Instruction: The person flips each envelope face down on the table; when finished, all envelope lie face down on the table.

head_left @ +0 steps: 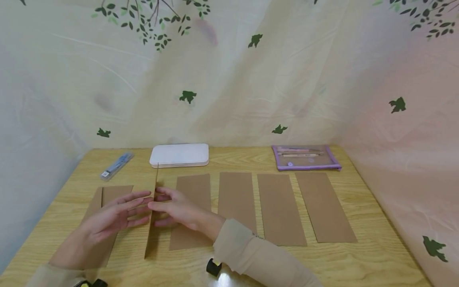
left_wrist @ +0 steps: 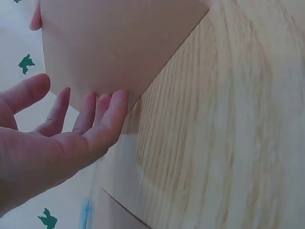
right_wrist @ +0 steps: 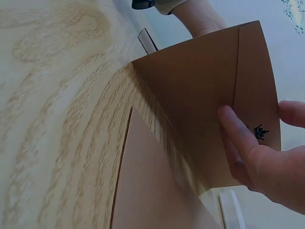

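A brown paper envelope [head_left: 148, 239] stands on its long edge between both hands. My right hand [head_left: 181, 209] holds it near the top edge. In the right wrist view its fingers [right_wrist: 238, 131] lie on the side with a folded flap and a small black print, the thumb at the edge. My left hand [head_left: 111, 217] is on the other face; in the left wrist view its fingertips [left_wrist: 119, 100] touch the plain paper, the thumb apart. Beneath my left arm lies another envelope [head_left: 114, 193] with a flap line, partly hidden.
Right of the hands, several flat brown envelopes [head_left: 236, 199] lie in a row. Along the back are a blue item in a clear packet [head_left: 117, 165], a white case [head_left: 179, 154] and a purple-edged clear pouch [head_left: 306, 157] holding pens. Fabric walls border the wooden table [head_left: 365, 223].
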`<state>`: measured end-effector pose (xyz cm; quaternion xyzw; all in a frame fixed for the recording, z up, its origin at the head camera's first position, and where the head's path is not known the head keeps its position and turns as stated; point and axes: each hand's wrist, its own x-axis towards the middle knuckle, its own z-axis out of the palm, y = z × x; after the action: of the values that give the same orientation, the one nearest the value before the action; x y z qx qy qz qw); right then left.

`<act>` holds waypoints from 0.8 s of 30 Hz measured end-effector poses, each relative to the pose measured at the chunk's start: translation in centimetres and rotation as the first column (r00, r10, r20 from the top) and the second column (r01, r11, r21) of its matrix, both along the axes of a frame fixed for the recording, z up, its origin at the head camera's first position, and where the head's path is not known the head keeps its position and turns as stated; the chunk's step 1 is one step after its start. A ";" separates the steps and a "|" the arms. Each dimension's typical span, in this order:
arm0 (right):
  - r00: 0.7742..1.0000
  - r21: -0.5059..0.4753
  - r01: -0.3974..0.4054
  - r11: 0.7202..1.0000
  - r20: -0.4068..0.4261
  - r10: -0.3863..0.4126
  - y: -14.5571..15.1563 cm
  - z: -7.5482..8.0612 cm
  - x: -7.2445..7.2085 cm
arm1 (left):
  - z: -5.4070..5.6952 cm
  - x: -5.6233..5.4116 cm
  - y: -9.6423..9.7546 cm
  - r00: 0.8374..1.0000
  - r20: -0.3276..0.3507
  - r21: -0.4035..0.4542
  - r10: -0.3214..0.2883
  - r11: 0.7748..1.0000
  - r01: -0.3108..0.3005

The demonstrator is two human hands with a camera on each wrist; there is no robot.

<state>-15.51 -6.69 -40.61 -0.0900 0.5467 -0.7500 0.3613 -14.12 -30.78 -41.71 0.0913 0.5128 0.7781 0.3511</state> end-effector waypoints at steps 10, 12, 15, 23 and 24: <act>0.999 0.033 0.009 0.999 -0.047 -0.007 1.0 -0.7 -0.4 | -0.5 0.0 -0.4 0.999 -0.022 -0.103 0.046 0.994 -0.048; 0.999 0.027 0.019 0.999 -0.045 -0.018 1.3 -1.1 -0.5 | -0.6 0.0 -0.5 0.998 -0.022 -0.125 0.062 0.990 -0.065; 0.999 0.016 0.031 0.999 -0.042 -0.030 1.7 -1.6 -0.6 | -0.8 -0.1 -0.7 0.996 -0.023 -0.155 0.089 0.984 -0.091; 0.998 0.033 0.027 0.999 -0.060 -0.025 2.0 -2.4 -1.0 | -1.0 -0.1 -1.8 0.995 -0.036 -0.105 0.091 0.990 -0.094; 0.998 0.043 0.026 0.999 -0.063 -0.023 2.1 -2.4 -1.1 | -1.0 -0.1 -1.9 0.996 -0.042 -0.097 0.085 0.991 -0.088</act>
<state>-16.60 -4.60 -43.05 -0.0988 0.5750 -0.7391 0.3368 -14.21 -32.65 -42.71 0.0662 0.5607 0.7644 0.3113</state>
